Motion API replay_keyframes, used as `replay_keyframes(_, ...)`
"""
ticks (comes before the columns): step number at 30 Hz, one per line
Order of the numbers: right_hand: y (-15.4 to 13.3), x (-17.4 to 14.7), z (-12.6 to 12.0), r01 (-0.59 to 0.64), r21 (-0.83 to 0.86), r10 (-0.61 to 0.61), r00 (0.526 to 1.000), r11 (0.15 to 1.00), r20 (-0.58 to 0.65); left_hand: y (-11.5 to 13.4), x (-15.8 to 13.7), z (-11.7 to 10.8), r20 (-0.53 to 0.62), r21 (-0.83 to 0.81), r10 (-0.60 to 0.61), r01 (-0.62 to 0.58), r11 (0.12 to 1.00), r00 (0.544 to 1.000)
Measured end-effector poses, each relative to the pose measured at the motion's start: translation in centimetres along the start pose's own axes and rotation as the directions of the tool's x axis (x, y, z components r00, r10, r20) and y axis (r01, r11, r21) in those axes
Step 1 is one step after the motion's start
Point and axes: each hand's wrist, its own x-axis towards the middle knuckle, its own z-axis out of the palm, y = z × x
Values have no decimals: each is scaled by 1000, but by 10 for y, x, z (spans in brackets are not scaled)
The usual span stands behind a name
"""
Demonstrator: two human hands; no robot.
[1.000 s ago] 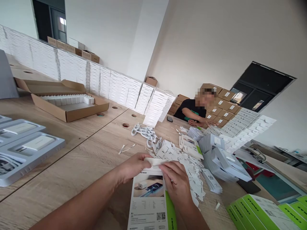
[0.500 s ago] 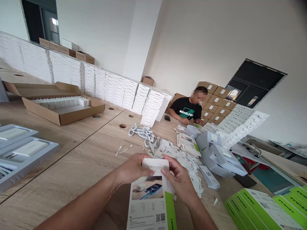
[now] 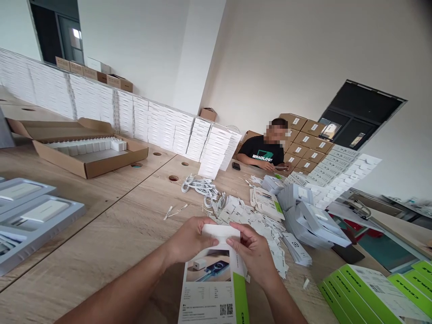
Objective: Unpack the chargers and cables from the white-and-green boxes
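A white and green printed product box (image 3: pixel 207 292) stands in front of me, its picture side toward me and its top flap up at the far end. My left hand (image 3: pixel 191 238) is closed on the flap's left side, thumb on the near face and fingers behind. On the right side my right hand (image 3: pixel 251 252) grips the same flap, its thumb close to the left one. Just beyond the hands lies a heap of small white paper pieces (image 3: pixel 246 216). Past it is a bundle of white cables (image 3: pixel 202 186). The box's lower end is cut off by the frame.
Grey trays holding white power banks (image 3: pixel 43 211) lie at left, behind them an open carton (image 3: pixel 87 166) of white blocks. More trays (image 3: pixel 317 220) pile up at right, with green-and-white boxes (image 3: pixel 371 288) nearer. A co-worker (image 3: pixel 265 150) sits across the table. White box stacks (image 3: pixel 155 121) line the back.
The flap looks folded slightly further over, with both hands still on it. Across the table, the co-worker's hands have lifted and now hold a thin item.
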Motion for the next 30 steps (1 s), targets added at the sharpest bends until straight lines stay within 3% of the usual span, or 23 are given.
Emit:
replay_keyframes(7, -9, -2, 3, -91, 56, 93, 995, 994, -33, 0, 2, 5, -25, -96, -2, 0, 995, 1000)
replay_keyframes(11, -10, -1, -1, -132, 163, 128, 991, 978, 34, -3, 3, 3, -8, -141, -44, 42, 989, 999)
replay_keyframes(13, -9, 0, -3, -139, 248, 136, 990, 959, 30, 0, 1, 0, 11, -256, -82, 82, 963, 997)
replay_keyframes(16, -7, 3, -5, -100, 425, 128, 991, 900, -37, 11, -7, -2, 219, -569, -93, 205, 796, 971)
replay_keyframes(19, -6, 7, -8, -5, 498, 100, 982, 867, -163, 19, -14, 7, 509, -669, -25, 414, 617, 860)
replay_keyframes(20, -6, 8, -9, 16, 472, 90, 975, 882, -202, 20, -15, 11, 542, -679, 1, 438, 590, 840)
replay_keyframes(22, -7, 9, -10, 43, 315, 49, 959, 948, -279, 17, -16, 20, 531, -715, 43, 420, 559, 846)
replay_keyframes(24, -10, 7, -9, 94, 15, -82, 932, 995, -353, 12, -16, 24, 508, -724, 49, 396, 565, 860)
replay_keyframes(25, -13, 5, -8, 130, -149, -176, 918, 980, -355, 9, -16, 25, 511, -710, 36, 398, 581, 859)
replay_keyframes(27, -19, 1, -5, 204, -383, -316, 913, 901, -258, 5, -16, 22, 525, -665, -8, 416, 620, 851)
replay_keyframes(30, -26, -3, -2, 254, -400, -313, 946, 880, -88, 0, -16, 18, 564, -585, -80, 466, 664, 822)
